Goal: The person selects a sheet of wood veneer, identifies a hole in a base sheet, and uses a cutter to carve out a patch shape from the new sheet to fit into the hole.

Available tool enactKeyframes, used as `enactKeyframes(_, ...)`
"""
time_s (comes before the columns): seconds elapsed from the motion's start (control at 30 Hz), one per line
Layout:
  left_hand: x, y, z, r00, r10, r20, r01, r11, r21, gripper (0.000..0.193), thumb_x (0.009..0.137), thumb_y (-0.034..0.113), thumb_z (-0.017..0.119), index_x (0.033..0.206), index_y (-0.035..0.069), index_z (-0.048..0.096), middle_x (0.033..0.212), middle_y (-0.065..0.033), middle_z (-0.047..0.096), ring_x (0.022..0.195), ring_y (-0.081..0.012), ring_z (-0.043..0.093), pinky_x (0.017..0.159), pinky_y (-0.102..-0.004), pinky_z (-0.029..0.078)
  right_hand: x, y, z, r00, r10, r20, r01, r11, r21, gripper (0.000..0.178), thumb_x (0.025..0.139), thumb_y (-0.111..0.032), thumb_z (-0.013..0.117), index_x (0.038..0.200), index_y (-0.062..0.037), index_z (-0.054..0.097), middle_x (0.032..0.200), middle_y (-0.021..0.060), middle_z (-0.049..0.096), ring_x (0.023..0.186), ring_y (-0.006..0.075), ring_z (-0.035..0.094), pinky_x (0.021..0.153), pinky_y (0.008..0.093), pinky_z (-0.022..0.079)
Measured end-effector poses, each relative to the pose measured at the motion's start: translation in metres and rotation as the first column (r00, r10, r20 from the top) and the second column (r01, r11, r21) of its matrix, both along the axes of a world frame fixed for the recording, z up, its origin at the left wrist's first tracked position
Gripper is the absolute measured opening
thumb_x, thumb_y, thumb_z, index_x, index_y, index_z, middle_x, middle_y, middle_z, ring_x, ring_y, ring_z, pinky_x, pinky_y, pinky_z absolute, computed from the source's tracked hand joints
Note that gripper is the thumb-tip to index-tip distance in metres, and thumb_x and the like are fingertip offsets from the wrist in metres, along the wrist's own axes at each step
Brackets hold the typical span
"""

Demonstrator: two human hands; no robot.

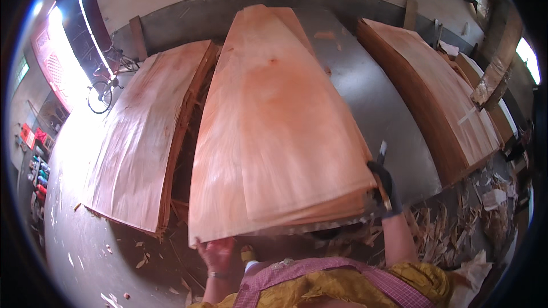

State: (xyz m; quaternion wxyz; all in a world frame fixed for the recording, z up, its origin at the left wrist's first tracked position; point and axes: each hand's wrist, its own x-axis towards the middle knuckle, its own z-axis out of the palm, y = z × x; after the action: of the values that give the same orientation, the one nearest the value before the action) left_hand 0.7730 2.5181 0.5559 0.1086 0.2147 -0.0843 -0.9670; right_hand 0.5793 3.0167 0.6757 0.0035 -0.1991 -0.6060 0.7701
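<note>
Left hand point(217, 255) at near-left corner of wood sheet point(274, 148), grip unclear; gloved right hand point(383, 185) near right edge, apparently closed around tool point(382, 148). Spread over left side of tabletop point(377, 91); could split if pulled unevenly.

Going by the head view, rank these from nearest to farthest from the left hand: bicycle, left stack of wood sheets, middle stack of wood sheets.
From the left hand:
1. Middle stack: its near left corner is right at the hand.
2. Left stack: off to the left, across a gap.
3. Bicycle: far back on the left, beyond the left stack.
</note>
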Motion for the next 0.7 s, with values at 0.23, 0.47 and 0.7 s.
enactKeyframes(0.23,0.114,0.066,-0.013,0.91,0.236,0.34,-0.1,0.923,-0.372,0.056,0.096,0.048,0.049,0.137,0.01,0.051,0.133,-0.0091,0.059,0.12,-0.0304,0.057,0.102,-0.048,0.047,0.108,0.19,-0.031,0.997,0.064,0.053,-0.059,0.994,-0.088,0.032,0.087,-0.015,0.065,0.115,0.0005,0.066,0.106,0.0076,0.067,0.093,0.0159,0.062,0.081,0.0271,0.048)
enactKeyframes(0.47,0.076,0.145,-0.038,0.941,-0.024,0.338,0.174,0.89,-0.421,0.031,0.099,0.036,0.054,0.117,0.012,0.061,0.118,-0.0035,0.066,0.108,-0.0226,0.062,0.088,-0.0408,0.053,0.139,0.319,-0.076,0.988,0.088,0.13,-0.116,0.966,0.231,0.05,0.085,-0.02,0.07,0.129,-0.0012,0.057,0.117,0.0085,0.064,0.108,0.0196,0.059,0.092,0.0323,0.046)
enactKeyframes(0.7,-0.098,0.211,-0.059,0.835,-0.168,0.524,0.42,0.811,-0.409,0.019,0.096,0.03,0.063,0.102,0.012,0.061,0.098,-0.0033,0.065,0.092,-0.0215,0.062,0.077,-0.038,0.055,-0.01,0.41,-0.088,0.968,0.028,0.248,-0.2,0.682,0.703,0.061,0.083,-0.045,0.07,0.127,-0.0042,0.058,0.118,0.0217,0.063,0.109,0.0335,0.061,0.096,0.0408,0.045)
